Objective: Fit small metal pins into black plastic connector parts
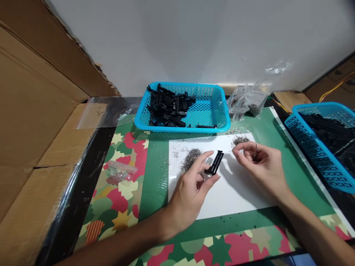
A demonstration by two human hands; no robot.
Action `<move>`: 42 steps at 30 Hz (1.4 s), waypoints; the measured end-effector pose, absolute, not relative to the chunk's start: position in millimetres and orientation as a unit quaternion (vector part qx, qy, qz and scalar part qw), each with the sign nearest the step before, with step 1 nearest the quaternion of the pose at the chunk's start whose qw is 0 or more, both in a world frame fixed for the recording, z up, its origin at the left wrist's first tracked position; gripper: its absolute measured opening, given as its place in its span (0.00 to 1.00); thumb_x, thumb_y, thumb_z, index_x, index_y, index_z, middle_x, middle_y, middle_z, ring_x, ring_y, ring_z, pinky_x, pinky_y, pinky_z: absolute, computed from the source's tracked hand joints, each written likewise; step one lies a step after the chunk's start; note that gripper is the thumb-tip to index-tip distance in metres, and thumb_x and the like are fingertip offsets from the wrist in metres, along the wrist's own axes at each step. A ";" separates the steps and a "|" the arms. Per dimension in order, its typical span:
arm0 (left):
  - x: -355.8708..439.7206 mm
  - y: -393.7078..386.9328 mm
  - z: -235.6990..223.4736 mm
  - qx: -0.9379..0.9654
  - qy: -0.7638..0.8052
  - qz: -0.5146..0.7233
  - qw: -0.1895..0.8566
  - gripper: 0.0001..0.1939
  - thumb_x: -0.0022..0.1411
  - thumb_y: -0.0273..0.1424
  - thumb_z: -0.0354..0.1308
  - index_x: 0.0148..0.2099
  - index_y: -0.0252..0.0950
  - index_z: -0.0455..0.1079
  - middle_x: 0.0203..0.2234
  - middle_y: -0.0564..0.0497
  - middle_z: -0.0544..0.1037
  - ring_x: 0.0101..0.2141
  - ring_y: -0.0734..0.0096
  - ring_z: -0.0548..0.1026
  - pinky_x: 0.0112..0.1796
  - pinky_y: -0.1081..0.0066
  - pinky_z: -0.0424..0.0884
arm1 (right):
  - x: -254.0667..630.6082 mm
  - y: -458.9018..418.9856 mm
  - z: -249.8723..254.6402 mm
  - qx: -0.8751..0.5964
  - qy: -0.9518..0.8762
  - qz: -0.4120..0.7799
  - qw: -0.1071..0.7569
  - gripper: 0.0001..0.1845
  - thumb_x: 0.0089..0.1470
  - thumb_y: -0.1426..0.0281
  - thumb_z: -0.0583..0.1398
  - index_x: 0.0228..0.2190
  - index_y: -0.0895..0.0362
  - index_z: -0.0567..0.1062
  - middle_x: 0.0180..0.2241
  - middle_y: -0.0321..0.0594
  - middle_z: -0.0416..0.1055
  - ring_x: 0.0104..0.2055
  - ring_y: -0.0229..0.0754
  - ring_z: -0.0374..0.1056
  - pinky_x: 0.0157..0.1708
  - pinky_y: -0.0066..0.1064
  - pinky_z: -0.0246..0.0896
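My left hand (191, 184) grips a small black plastic part (216, 162), long and slotted, by its lower end. The part is tilted above a white sheet (222, 199). To its right, my right hand (260, 162) is closed with thumb and forefinger pinched together; what sits at the fingertips is too small to name. Just behind those fingers lies a small heap of metal pieces (240, 140). A larger heap of tiny thin metal pieces (191, 158) is beside my left hand, with loose ones scattered around it.
A blue basket (183, 129) with black plastic parts stands at the back. Another blue basket (307, 147), fuller, is at the right. Clear bags (249, 105) sit between them. A small plastic bag (120, 170) lies at the left, near cardboard (61, 136).
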State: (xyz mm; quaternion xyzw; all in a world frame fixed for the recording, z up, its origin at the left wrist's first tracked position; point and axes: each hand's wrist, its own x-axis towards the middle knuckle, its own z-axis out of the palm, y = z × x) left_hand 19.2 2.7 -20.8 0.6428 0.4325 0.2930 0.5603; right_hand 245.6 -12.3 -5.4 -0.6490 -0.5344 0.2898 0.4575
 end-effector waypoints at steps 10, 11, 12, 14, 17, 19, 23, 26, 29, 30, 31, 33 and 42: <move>22.3 1.5 -23.2 0.723 0.421 0.251 0.486 0.22 0.72 0.36 0.67 0.65 0.39 0.78 0.46 0.43 0.88 0.33 0.64 0.81 0.37 0.63 0.79 | 247.7 -9.9 1.3 -0.650 -0.607 0.324 0.323 0.10 0.60 0.65 0.64 0.32 0.58 0.83 0.17 0.26 0.51 0.19 0.33 0.48 0.20 0.29 0.42; 22.3 1.1 -23.8 0.728 0.421 0.249 0.481 0.22 0.71 0.36 0.67 0.65 0.39 0.78 0.44 0.43 0.88 0.32 0.64 0.81 0.36 0.64 0.78 | 247.2 -10.1 0.8 -0.649 -0.616 0.316 0.315 0.10 0.61 0.66 0.64 0.32 0.58 0.83 0.17 0.26 0.51 0.19 0.33 0.49 0.20 0.29 0.42; 22.2 0.8 -24.3 0.731 0.421 0.248 0.477 0.22 0.71 0.36 0.68 0.65 0.40 0.78 0.43 0.44 0.88 0.31 0.65 0.81 0.35 0.64 0.78 | 246.5 -10.5 0.3 -0.647 -0.626 0.308 0.307 0.10 0.61 0.66 0.63 0.32 0.58 0.83 0.17 0.26 0.51 0.19 0.33 0.49 0.20 0.29 0.43; 22.3 0.4 -24.7 0.733 0.423 0.247 0.472 0.23 0.70 0.36 0.69 0.65 0.41 0.78 0.42 0.45 0.89 0.30 0.66 0.80 0.34 0.65 0.77 | 244.4 -11.2 -0.7 -0.642 -0.645 0.291 0.294 0.09 0.62 0.67 0.63 0.33 0.57 0.82 0.17 0.26 0.53 0.19 0.33 0.50 0.20 0.28 0.44; 23.0 0.4 -23.6 0.731 0.424 0.251 0.472 0.23 0.69 0.37 0.70 0.64 0.41 0.78 0.41 0.45 0.89 0.30 0.66 0.80 0.32 0.66 0.75 | 241.4 -12.0 -2.1 -0.641 -0.666 0.247 0.292 0.09 0.62 0.67 0.62 0.33 0.57 0.82 0.17 0.26 0.54 0.18 0.33 0.51 0.20 0.28 0.44; 23.7 0.5 -22.5 0.727 0.424 0.254 0.478 0.23 0.69 0.36 0.70 0.64 0.40 0.78 0.42 0.44 0.89 0.29 0.67 0.80 0.32 0.66 0.76 | 240.2 -12.3 -3.5 -0.640 -0.676 0.219 0.293 0.09 0.63 0.67 0.62 0.33 0.57 0.82 0.16 0.26 0.55 0.17 0.32 0.51 0.19 0.28 0.45; 24.0 1.1 -20.9 0.720 0.422 0.256 0.488 0.23 0.71 0.37 0.69 0.65 0.39 0.78 0.42 0.44 0.89 0.30 0.66 0.80 0.33 0.66 0.77 | 239.1 -13.7 -7.4 -0.633 -0.692 0.184 0.294 0.11 0.65 0.66 0.61 0.33 0.57 0.81 0.16 0.26 0.57 0.15 0.32 0.52 0.18 0.27 0.47; 23.6 1.9 -20.0 0.721 0.414 0.256 0.493 0.22 0.72 0.38 0.66 0.65 0.41 0.77 0.42 0.45 0.89 0.32 0.65 0.82 0.33 0.66 0.78 | 238.1 -15.8 -11.3 -0.627 -0.706 0.148 0.295 0.12 0.66 0.66 0.60 0.34 0.57 0.81 0.15 0.26 0.57 0.15 0.32 0.51 0.18 0.27 0.48; 23.4 2.4 -18.5 0.718 0.404 0.263 0.502 0.21 0.73 0.37 0.66 0.66 0.40 0.77 0.45 0.45 0.88 0.36 0.62 0.84 0.34 0.65 0.79 | 237.0 -17.5 -14.6 -0.622 -0.712 0.131 0.299 0.12 0.66 0.67 0.60 0.33 0.57 0.81 0.15 0.26 0.56 0.15 0.31 0.51 0.17 0.26 0.48; 23.4 2.5 -17.9 0.718 0.399 0.265 0.505 0.21 0.74 0.36 0.65 0.66 0.40 0.77 0.47 0.45 0.88 0.37 0.61 0.85 0.35 0.65 0.79 | 237.0 -17.6 -15.0 -0.620 -0.713 0.134 0.300 0.12 0.66 0.67 0.60 0.32 0.57 0.81 0.15 0.26 0.56 0.15 0.31 0.51 0.17 0.26 0.48; 23.4 2.5 -17.5 0.717 0.396 0.267 0.508 0.21 0.74 0.36 0.65 0.66 0.40 0.76 0.48 0.45 0.88 0.38 0.61 0.86 0.36 0.65 0.79 | 237.3 -17.5 -14.8 -0.619 -0.712 0.141 0.300 0.12 0.66 0.67 0.60 0.32 0.57 0.80 0.15 0.26 0.56 0.15 0.31 0.51 0.17 0.27 0.48; 23.3 2.3 -16.9 0.717 0.393 0.266 0.511 0.20 0.74 0.35 0.65 0.66 0.40 0.76 0.50 0.46 0.87 0.40 0.60 0.86 0.36 0.65 0.79 | 239.0 -16.6 -12.4 -0.617 -0.710 0.167 0.295 0.11 0.65 0.67 0.61 0.32 0.56 0.81 0.15 0.26 0.56 0.16 0.32 0.51 0.18 0.27 0.47; 22.7 1.4 -18.9 0.708 0.412 0.262 0.511 0.22 0.73 0.38 0.66 0.66 0.40 0.76 0.49 0.45 0.88 0.36 0.62 0.84 0.37 0.64 0.79 | 253.2 -15.3 0.6 -0.640 -0.658 0.275 0.287 0.21 0.70 0.59 0.59 0.31 0.57 0.85 0.20 0.35 0.69 0.20 0.36 0.58 0.20 0.30 0.51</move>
